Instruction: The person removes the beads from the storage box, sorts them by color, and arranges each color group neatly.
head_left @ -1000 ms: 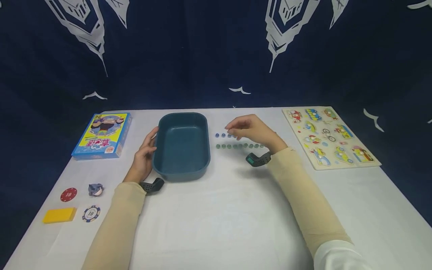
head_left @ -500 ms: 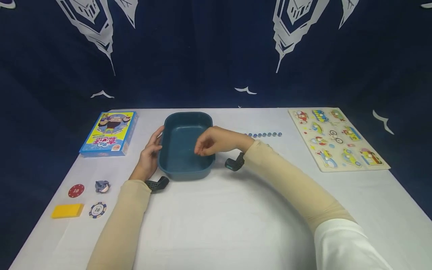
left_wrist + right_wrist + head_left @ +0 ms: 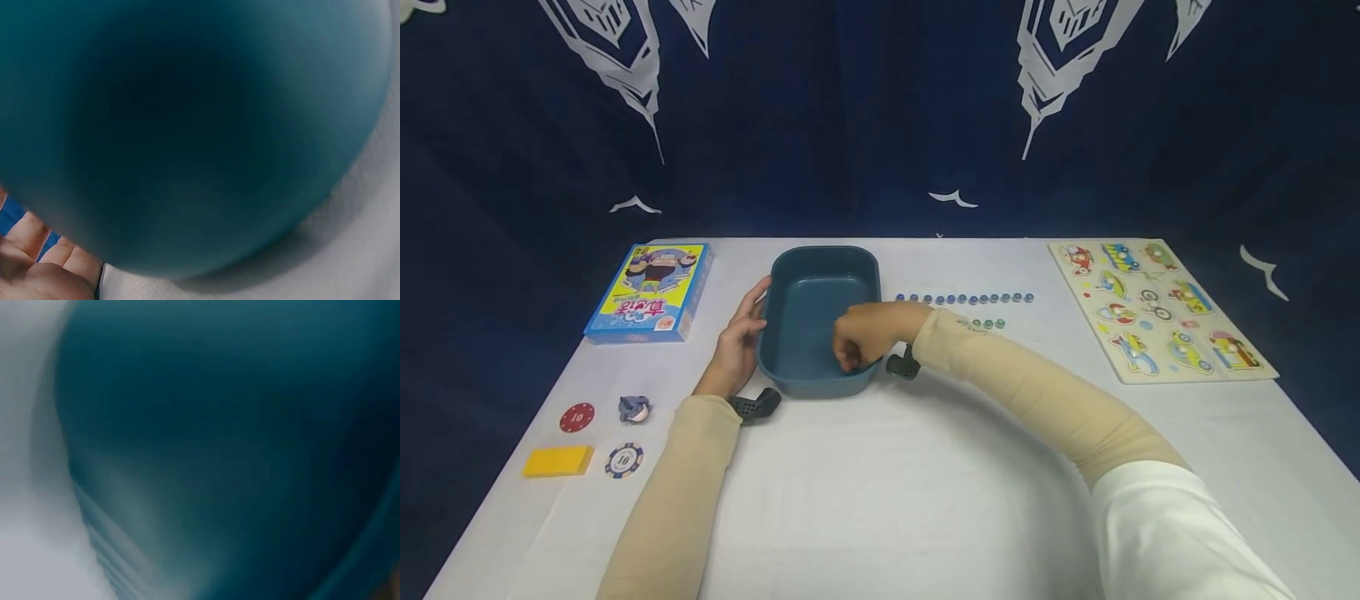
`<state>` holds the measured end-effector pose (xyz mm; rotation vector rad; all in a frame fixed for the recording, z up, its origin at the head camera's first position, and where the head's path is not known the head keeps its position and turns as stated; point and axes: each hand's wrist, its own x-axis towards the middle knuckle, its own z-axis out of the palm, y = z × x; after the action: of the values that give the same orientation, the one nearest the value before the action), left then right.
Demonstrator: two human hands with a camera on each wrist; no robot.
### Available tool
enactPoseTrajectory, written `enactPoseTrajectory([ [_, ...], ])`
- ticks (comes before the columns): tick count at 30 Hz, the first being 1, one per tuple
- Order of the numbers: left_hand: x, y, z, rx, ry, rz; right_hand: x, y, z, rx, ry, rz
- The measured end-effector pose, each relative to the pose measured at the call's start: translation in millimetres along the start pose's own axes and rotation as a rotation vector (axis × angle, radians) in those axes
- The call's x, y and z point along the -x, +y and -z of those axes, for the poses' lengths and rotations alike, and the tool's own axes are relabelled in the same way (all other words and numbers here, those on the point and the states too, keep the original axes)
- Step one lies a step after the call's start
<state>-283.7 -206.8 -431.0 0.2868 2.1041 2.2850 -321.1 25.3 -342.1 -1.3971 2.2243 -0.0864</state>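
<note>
A deep teal rectangular bin (image 3: pixel 801 321) stands on the table. My left hand (image 3: pixel 739 350) rests against its outer left wall, fingers extended along the side; in the left wrist view a few fingers (image 3: pixel 47 265) show beside the blurred bin. Over the bin's right wall reaches my right hand (image 3: pixel 868 335), its bent fingers pointing down inside near the front right corner. Their tips and anything between them are hidden. Right of the bin runs a row of small blue glass marbles (image 3: pixel 962 299). Green marbles (image 3: pixel 988 323) lie in front of that row, partly covered by the right forearm.
A blue and yellow card box (image 3: pixel 651 292) lies at the back left, a wooden picture puzzle board (image 3: pixel 1161 312) at the right. Near the left edge are a red chip (image 3: pixel 577 417), a small shark figure (image 3: pixel 635 408), a yellow block (image 3: pixel 558 462) and a blue-white chip (image 3: pixel 624 460).
My right hand has moved left from above the marble rows to the bin, then down into its front right part. The left hand stays at the bin. The head view has shifted slightly.
</note>
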Motion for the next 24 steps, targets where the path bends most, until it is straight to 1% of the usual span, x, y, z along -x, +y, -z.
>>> enactPoseTrajectory([
  [6,-1.3,1.5,-1.9,0.001,0.002,0.002,-3,-5,-1,0.105,-0.034,-0.074],
  [9,-2.5,1.0,-2.6,0.009,0.004,0.007,-3,-5,-2,0.106,-0.034,-0.083],
  [12,-3.5,0.5,-3.5,0.006,0.005,0.006,-1,-3,-2,0.023,0.012,-0.042],
  [14,-3.9,-0.1,-3.7,0.0,0.005,0.005,3,1,-2,-0.065,0.072,0.002],
  [16,-3.9,-0.3,-3.7,-0.006,0.007,0.004,8,5,-2,-0.156,0.148,0.064],
  [21,-2.9,-0.1,-2.8,-0.004,0.017,0.004,31,10,0,-0.343,0.326,0.199],
  [24,-1.9,-0.4,-0.8,-0.002,0.023,0.008,49,14,-3,-0.452,0.415,0.243],
])
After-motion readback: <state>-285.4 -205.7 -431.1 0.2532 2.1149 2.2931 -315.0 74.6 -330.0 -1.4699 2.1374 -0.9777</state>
